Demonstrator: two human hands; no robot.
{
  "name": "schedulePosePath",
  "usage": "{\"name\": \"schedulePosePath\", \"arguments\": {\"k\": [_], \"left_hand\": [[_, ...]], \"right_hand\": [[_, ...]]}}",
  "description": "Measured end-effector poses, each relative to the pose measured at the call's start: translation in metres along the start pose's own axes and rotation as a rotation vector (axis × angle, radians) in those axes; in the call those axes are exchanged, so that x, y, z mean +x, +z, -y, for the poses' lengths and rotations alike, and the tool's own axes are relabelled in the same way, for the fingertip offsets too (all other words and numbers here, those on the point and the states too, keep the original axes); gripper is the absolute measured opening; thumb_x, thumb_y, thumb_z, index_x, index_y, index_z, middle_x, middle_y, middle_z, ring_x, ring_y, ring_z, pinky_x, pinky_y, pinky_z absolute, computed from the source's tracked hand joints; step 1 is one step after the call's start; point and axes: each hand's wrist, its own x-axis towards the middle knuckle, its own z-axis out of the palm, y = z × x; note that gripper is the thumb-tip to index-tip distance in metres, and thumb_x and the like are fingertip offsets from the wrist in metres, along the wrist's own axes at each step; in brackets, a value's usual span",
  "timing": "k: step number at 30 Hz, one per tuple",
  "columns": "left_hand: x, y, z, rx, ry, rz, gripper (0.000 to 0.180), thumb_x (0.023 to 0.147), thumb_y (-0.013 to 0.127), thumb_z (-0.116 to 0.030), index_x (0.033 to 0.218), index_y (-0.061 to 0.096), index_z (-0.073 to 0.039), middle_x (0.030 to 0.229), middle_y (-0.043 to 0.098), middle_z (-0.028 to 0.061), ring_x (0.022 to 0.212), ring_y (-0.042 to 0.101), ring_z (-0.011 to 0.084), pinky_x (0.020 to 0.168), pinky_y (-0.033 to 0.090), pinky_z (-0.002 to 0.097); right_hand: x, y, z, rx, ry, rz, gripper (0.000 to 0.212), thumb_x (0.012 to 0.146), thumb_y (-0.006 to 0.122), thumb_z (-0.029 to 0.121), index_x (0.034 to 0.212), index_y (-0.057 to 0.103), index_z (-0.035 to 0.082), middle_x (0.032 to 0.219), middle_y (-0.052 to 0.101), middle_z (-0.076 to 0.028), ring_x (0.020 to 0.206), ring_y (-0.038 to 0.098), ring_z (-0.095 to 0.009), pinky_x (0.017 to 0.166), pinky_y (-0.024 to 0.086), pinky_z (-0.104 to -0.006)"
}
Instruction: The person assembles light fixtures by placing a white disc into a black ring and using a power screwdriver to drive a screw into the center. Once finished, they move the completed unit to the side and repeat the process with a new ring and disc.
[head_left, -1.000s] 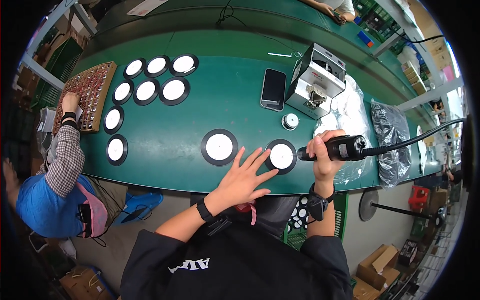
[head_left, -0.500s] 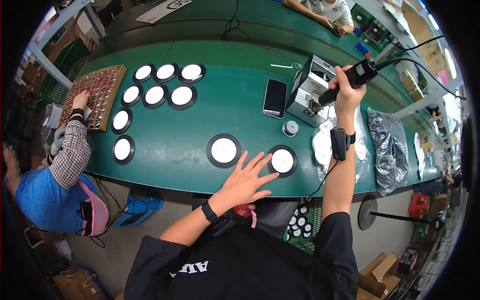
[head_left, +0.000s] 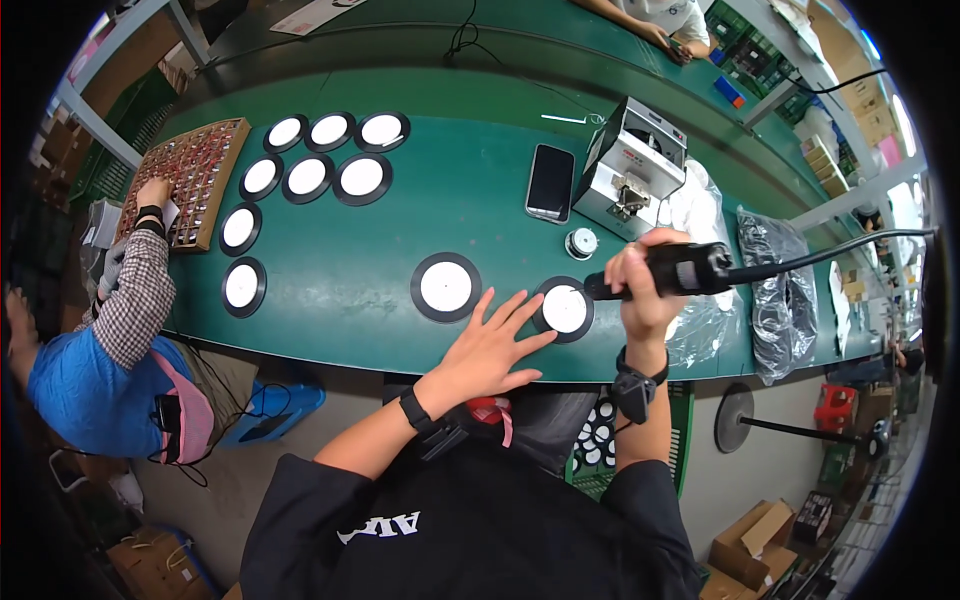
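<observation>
My right hand [head_left: 648,292] is wrapped round a black corded electric screwdriver [head_left: 690,270]. Its tip points left, over the right edge of a black-rimmed disc with a white centre [head_left: 564,312]. A thin pale line lies across that centre near the tip; I cannot make out what it is. With fingers spread, my left hand [head_left: 488,346] rests by the table's near edge, fingertips touching the disc's left rim. To its upper left lies a second such disc [head_left: 446,288]. Above the right disc stands a small round silver part [head_left: 581,243].
A grey metal box-like machine [head_left: 635,165] stands behind, beside a phone [head_left: 550,183]. More discs [head_left: 308,178] lie at far left. Plastic bags [head_left: 778,290] lie to the right. A co-worker [head_left: 110,340] reaches into a partitioned tray [head_left: 222,185]. A crate [head_left: 682,440] sits below the table.
My right hand has brought the screwdriver down and toward me, from the machine to the right disc. My left hand has stayed nearly still.
</observation>
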Motion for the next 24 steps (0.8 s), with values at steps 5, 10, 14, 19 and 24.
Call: {"name": "schedulePosePath", "arguments": {"k": [5,10,14,19,24], "left_hand": [[0.0,0.002,0.001,-0.015,-0.005,-0.001,0.061,0.084,0.07,-0.048,0.139,0.058,-0.026,0.161,0.03,0.0142,0.149,0.028,0.033,0.119,0.017,0.0623],[0.003,-0.001,0.0,0.002,0.0,0.008,0.061,0.084,0.071,-0.047,0.139,0.058,-0.026,0.161,0.03,0.0141,0.149,0.028,0.0331,0.119,0.017,0.0626],[0.005,0.001,0.003,-0.007,0.002,0.008,0.062,0.083,0.071,-0.047,0.14,0.057,-0.027,0.16,0.031,0.0143,0.149,0.029,0.0334,0.119,0.017,0.0626],[0.002,-0.006,0.005,-0.006,-0.012,-0.04,0.059,0.082,0.074,-0.041,0.136,0.06,-0.022,0.158,0.035,0.0157,0.147,0.031,0.0327,0.118,0.019,0.0616],[-0.022,-0.006,-0.002,-0.135,0.15,-0.096,0.036,0.086,0.07,-0.032,0.117,0.065,-0.014,0.136,0.054,0.016,0.131,0.05,0.0329,0.106,0.039,0.0557]], "right_hand": [[-0.004,0.004,-0.012,-0.05,0.029,-0.03,0.024,0.088,0.061,-0.007,0.107,0.049,0.001,0.07,0.052,-0.007,0.052,0.05,-0.014,0.053,0.047,-0.0311],[0.002,0.005,-0.023,-0.058,0.037,-0.021,0.024,0.087,0.063,-0.009,0.105,0.049,0.001,0.07,0.053,-0.006,0.051,0.052,-0.014,0.051,0.047,-0.0299],[0.006,0.008,-0.031,-0.075,0.099,-0.037,0.022,0.087,0.064,-0.009,0.1,0.05,0.002,0.07,0.054,-0.006,0.05,0.053,-0.014,0.049,0.046,-0.0278],[0.01,0.02,-0.035,-0.068,0.145,-0.04,0.021,0.087,0.066,-0.008,0.094,0.051,0.004,0.07,0.052,-0.003,0.049,0.051,-0.012,0.048,0.044,-0.0264],[0.005,0.009,-0.037,-0.025,0.16,-0.088,0.021,0.088,0.068,-0.004,0.095,0.051,0.006,0.07,0.05,-0.002,0.051,0.05,-0.011,0.049,0.044,-0.0261]]}}
